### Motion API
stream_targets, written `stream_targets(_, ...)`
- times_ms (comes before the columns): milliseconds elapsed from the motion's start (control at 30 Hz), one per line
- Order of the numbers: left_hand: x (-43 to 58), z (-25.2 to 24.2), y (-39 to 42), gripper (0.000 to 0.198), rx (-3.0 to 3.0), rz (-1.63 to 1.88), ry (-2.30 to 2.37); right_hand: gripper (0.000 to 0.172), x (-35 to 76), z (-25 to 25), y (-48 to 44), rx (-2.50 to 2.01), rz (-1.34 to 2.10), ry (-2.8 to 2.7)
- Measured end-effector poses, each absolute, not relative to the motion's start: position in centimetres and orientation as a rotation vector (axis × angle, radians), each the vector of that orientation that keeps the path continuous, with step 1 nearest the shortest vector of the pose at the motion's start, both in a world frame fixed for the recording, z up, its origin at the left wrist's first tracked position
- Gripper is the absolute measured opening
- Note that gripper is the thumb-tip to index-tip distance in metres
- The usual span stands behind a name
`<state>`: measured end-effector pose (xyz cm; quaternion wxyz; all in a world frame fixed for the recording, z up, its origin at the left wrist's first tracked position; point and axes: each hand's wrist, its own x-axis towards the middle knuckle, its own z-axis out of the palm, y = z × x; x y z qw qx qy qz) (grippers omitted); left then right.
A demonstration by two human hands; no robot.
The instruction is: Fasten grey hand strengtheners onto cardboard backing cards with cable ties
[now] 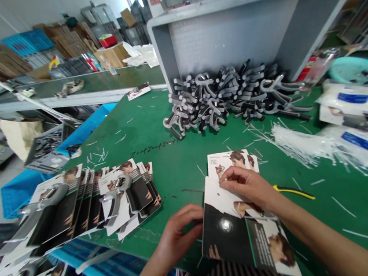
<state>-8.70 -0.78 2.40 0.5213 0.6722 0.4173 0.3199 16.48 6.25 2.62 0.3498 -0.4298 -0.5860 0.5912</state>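
A printed backing card (226,228), black at the bottom and white at the top, lies on top of a small stack of cards (231,158) near the front edge of the green table (173,157). My left hand (178,236) grips the card's left edge with curled fingers. My right hand (247,186) rests on the card's upper part, fingertips pinched together near its top; what they pinch is too small to make out. A pile of grey hand grippers (228,95) lies further back.
Finished cards with hand grippers attached (88,202) fan out at the left. White cable ties (304,144) and bagged packs (354,101) lie at the right. A yellow-handled tool (293,192) sits beside my right wrist. A grey shelf unit (257,19) stands behind; blue crates (83,131) are at the left.
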Motion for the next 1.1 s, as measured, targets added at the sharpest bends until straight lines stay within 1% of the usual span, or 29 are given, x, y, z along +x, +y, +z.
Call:
stream_targets(167,-6.9,1.0,0.0,0.020,1.669,1.002,1.203,0.023,15.3,3.0,5.8,-1.096,1.541,-1.547)
stream_targets(300,-5.6,0.2,0.9,0.017,1.605,0.998,1.313,0.021,15.1,2.9,4.8,-1.119,1.558,-1.596)
stream_targets(500,-6.0,-0.1,0.3,0.014,1.532,1.010,1.109,0.018,15.3,2.2,4.2,-1.164,1.496,-1.606)
stream_targets(633,-5.9,-0.5,-0.4,0.011,1.405,1.036,1.094,0.015,15.3,2.5,4.0,-1.130,1.467,-1.695)
stream_targets(700,-5.4,-0.5,-0.6,0.017,1.245,1.031,1.115,0.015,15.2,2.8,3.7,-1.106,1.471,-1.733)
stream_targets(767,-5.0,-0.1,-0.7,0.032,1.047,1.057,1.118,0.014,15.3,2.9,3.4,-1.108,1.484,-1.765)
stream_targets(833,-4.9,0.5,-0.8,0.047,0.905,1.075,1.101,0.025,15.3,2.8,2.9,-1.158,1.451,-1.825)
stream_targets(867,-5.1,0.9,-0.9,0.051,0.872,1.057,1.086,0.032,15.3,2.7,2.6,-1.191,1.406,-1.865)
stream_targets(900,-5.3,1.3,-1.0,0.052,0.860,1.021,1.065,0.037,15.2,2.6,2.4,-1.211,1.347,-1.906)
stream_targets(933,-5.7,1.8,-1.1,0.050,0.858,0.971,1.039,0.036,15.1,2.5,2.2,-1.207,1.284,-1.943)
stream_targets(967,-6.2,2.3,-1.2,0.047,0.862,0.913,1.012,0.031,15.0,2.3,1.9,-1.176,1.229,-1.969)
stream_targets(1067,-7.5,3.6,-1.3,0.039,0.934,0.770,1.036,0.009,14.3,1.8,1.4,-0.998,1.151,-1.984)
stream_targets(1100,-7.7,3.9,-1.2,0.039,0.995,0.735,1.103,0.006,14.0,1.7,1.2,-0.952,1.148,-1.983)
